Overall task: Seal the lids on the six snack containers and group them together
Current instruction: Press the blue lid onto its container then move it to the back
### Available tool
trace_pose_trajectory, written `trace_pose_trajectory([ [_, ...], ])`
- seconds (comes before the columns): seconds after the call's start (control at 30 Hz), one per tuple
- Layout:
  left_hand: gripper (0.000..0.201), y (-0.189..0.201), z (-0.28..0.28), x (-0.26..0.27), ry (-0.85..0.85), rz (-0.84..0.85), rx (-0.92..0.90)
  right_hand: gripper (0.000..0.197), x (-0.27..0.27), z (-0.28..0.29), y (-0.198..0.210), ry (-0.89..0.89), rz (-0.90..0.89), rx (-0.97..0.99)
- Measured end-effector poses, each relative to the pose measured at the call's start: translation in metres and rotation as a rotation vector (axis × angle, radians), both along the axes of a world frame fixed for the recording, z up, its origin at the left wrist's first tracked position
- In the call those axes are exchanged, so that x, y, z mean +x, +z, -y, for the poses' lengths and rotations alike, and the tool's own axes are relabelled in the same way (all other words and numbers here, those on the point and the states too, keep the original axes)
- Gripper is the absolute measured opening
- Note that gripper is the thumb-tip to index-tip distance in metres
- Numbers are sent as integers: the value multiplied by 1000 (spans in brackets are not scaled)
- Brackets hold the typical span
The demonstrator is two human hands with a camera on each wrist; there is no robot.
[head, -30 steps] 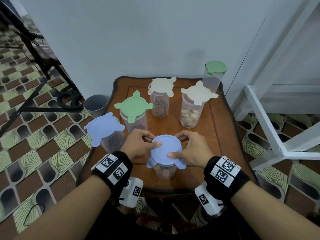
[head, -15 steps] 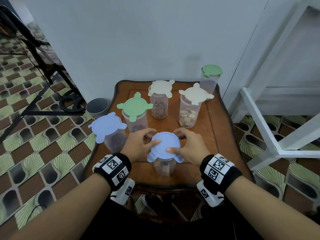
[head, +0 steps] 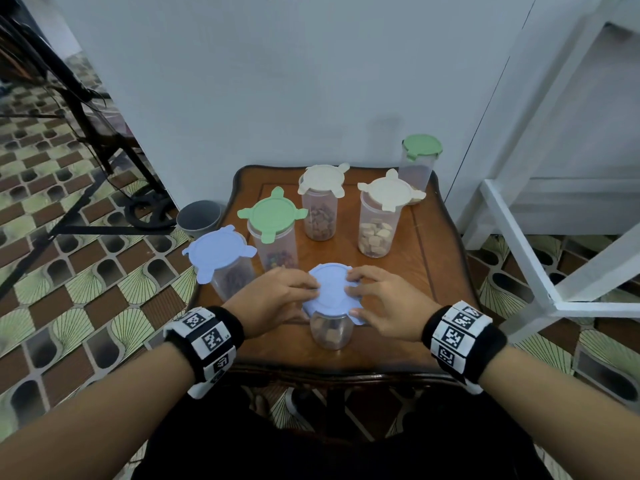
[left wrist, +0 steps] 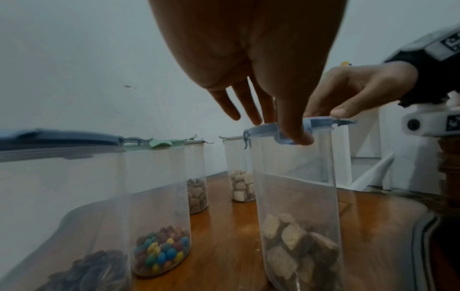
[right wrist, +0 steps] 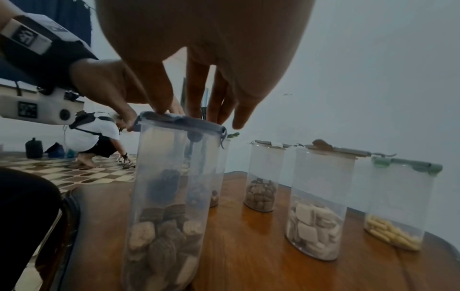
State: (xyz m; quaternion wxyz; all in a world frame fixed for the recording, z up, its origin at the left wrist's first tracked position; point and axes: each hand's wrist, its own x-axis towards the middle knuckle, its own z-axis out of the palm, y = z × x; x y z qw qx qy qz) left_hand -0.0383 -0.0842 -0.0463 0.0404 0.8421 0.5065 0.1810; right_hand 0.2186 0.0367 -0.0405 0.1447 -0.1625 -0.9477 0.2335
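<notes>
Pressed flat-fingered onto blue lid (head: 330, 292) by left hand (head: 277, 297) and right hand (head: 384, 303), nothing gripped; judged light, stiff, tippy; best held at rim.

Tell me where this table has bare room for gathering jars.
Freest: the table's right front, between the right hand, the nearer cream-lidded jar and the right edge. A smaller gap sits mid-table behind the jar being sealed. Crowded: the left side, where the far-left jar and green-lidded jar stand close.
</notes>
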Motion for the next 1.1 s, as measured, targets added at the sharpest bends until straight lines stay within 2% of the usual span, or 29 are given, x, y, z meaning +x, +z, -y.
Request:
trace_pose_trajectory([
  [0.13,54,3,-10,4,-29,29,55,43,2,-11,8,55,96,7],
  [0.27,45,-1,-10,9,-35,25,86,56,2,-19,8,111,110,7],
  [0.47,28,-19,-4,13,-33,153,198,53,2,-20,-5,120,28,37],
  [0.73,23,-23,-11,6,-23,284,80,47,2,-19,-11,108,-32,230],
  [0.83,22,-26,-9,11,-11,318,103,45,5,-17,-18,121,-97,276],
  [1.1,25,-27,-7,13,31,333,83,43,6,-14,-23,75,-119,201],
])
